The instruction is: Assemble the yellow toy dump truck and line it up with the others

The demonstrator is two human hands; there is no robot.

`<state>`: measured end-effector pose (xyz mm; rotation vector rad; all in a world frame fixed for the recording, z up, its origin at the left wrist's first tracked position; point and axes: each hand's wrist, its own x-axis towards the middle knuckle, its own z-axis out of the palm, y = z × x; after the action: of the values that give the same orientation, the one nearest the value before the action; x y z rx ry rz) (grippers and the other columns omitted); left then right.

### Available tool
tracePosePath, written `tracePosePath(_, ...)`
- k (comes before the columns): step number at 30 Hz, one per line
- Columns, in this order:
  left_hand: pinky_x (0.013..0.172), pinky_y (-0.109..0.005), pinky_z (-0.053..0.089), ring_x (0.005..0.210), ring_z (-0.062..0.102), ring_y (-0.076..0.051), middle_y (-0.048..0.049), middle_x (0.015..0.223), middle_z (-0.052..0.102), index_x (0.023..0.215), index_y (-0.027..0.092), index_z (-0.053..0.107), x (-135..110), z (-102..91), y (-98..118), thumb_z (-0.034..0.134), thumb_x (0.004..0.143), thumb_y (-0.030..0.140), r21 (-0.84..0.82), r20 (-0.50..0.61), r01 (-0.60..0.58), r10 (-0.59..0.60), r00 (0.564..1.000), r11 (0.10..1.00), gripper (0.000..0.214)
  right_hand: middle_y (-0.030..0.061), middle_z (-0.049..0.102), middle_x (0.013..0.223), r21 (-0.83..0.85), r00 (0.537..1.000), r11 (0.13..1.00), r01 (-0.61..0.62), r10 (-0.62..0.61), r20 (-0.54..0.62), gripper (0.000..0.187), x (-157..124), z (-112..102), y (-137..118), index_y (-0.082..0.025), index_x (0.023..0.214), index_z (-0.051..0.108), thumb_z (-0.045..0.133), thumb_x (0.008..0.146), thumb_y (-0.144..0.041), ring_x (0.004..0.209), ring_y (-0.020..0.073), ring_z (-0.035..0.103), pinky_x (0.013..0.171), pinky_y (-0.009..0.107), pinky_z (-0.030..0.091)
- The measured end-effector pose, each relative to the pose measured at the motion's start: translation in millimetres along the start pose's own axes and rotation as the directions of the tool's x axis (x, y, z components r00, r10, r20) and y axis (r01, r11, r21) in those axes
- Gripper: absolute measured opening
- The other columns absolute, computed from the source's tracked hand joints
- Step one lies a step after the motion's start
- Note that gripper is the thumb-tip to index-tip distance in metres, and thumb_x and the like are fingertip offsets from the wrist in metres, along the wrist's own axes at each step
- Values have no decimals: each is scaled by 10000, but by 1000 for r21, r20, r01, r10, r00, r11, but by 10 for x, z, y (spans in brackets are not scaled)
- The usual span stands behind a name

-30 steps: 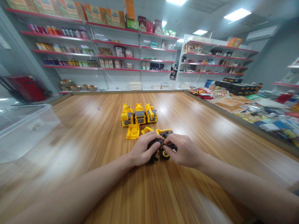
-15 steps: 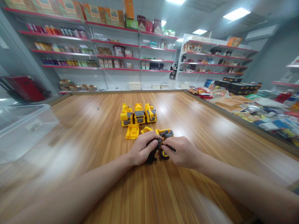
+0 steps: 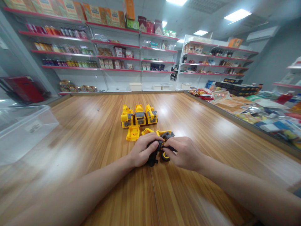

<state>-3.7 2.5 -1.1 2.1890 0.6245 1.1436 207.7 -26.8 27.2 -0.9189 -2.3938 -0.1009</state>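
Note:
My left hand [image 3: 144, 150] is closed around a black toy truck chassis [image 3: 152, 160], thumb and fingers on its near wheel [image 3: 160, 145]. In my right hand [image 3: 184, 153] I pinch a thin black tool that looks like a screwdriver [image 3: 173, 149]; its end meets the hub of that wheel. Just below the tool is a loose wheel-like part, a black tyre with a yellow rim [image 3: 166, 156]. Beyond my hands lie a yellow tray-shaped piece [image 3: 133, 133], another yellow piece [image 3: 147, 130] partly hidden, and a yellow part with dark grey pieces [image 3: 167, 135].
Three yellow toy construction trucks [image 3: 140, 116] stand in a row farther back on the wooden table [image 3: 108, 182]. A clear plastic bin [image 3: 23, 135] is at the left. Packaged goods [image 3: 249, 110] lie beyond the right edge, and stocked shelves [image 3: 117, 56] line the back.
Both hands keep nearly the same place. The fingers of my right hand have shifted slightly, and the black tool has turned a little at the wheel.

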Motion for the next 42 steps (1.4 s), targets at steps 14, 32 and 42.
tracePosePath(14, 816, -368, 465, 927, 582, -227, -114, 989, 623, 1129, 163, 642, -13, -3, 83, 443, 937, 324, 39, -38, -84, 85, 996, 996, 320, -16, 529, 572, 130, 993, 987, -93, 83, 80, 300, 12, 31, -54, -171, 663, 516, 452, 949, -234, 496, 83, 441, 518, 231, 307)
tracePosePath(32, 862, -369, 470, 982, 544, -220, -111, 1084, 554, 1295, 176, 510, -8, 59, 92, 621, 826, 197, 121, -87, -152, 163, 983, 981, 483, 32, 607, 698, 109, 993, 994, -23, 10, 116, 165, 52, -124, 79, -162, 732, 551, 507, 890, -181, 628, 128, 519, 588, 254, 354)
tracePosePath(42, 876, -374, 497, 1022, 547, -217, -102, 1081, 548, 1222, 209, 579, 29, 70, 84, 634, 814, 183, 213, -113, -119, 146, 983, 970, 413, 21, 664, 795, 352, 983, 919, -179, 179, 34, 111, 58, 1, 189, -175, 853, 655, 549, 887, -181, 718, 128, 599, 680, 248, 446)
